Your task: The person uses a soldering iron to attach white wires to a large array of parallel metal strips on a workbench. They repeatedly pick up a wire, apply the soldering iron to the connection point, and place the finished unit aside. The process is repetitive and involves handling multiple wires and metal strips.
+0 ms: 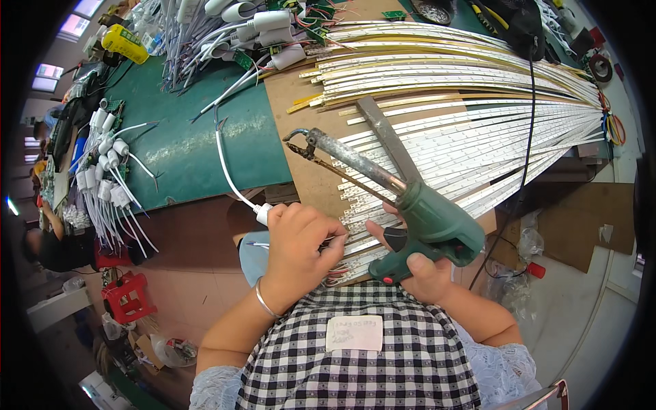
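My right hand (427,277) grips a dark green soldering gun (437,225) by its handle, the fingers near the black trigger. Its metal barrel and bent tip (297,134) point up and left over the strips. My left hand (304,239) is closed on a white corded end cap (263,213), whose cable runs up onto the green table. Thumb and forefinger are pinched together beside the ends of the white LED strips (437,150); whatever thin wire lies between them is too small to make out. A grey metal bar (386,137) lies across the strips.
Bundles of white capped cables (102,171) and more white tubes with green circuit boards (266,27) lie on the green table (184,147). A yellow bottle (124,44) stands at the far left. A black cord (531,116) crosses the strips. Below left is a red stool (126,297).
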The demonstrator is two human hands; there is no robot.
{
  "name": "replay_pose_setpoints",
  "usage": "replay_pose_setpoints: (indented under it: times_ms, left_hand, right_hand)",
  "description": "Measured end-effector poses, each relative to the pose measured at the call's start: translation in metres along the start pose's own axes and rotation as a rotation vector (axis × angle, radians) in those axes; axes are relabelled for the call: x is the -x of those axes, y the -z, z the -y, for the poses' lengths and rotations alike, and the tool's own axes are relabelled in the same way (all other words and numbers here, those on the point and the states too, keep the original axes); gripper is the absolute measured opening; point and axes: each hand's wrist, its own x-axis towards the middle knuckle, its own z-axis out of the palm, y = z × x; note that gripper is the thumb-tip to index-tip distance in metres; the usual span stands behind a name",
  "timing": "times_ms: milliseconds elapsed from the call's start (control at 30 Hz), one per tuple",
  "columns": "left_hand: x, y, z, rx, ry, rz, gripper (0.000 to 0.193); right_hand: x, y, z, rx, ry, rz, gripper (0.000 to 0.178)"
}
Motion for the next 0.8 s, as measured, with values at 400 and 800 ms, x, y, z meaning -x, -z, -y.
replay_pose_setpoints:
  times_ms: [400, 800]
  left_hand:
    - [-0.0024, -0.007, -0.0085, -0.225, -0.111, -0.05, 0.019]
    - [-0.003, -0.0099, -0.0104, -0.201, -0.096, -0.074, 0.02]
  right_hand:
    - [-0.0012, -0.0005, 0.0019, 0.005, -0.019, 0.005, 0.078]
    - [-0.0001, -0.0023, -0.0006, 0.023, 0.046, -0.012, 0.075]
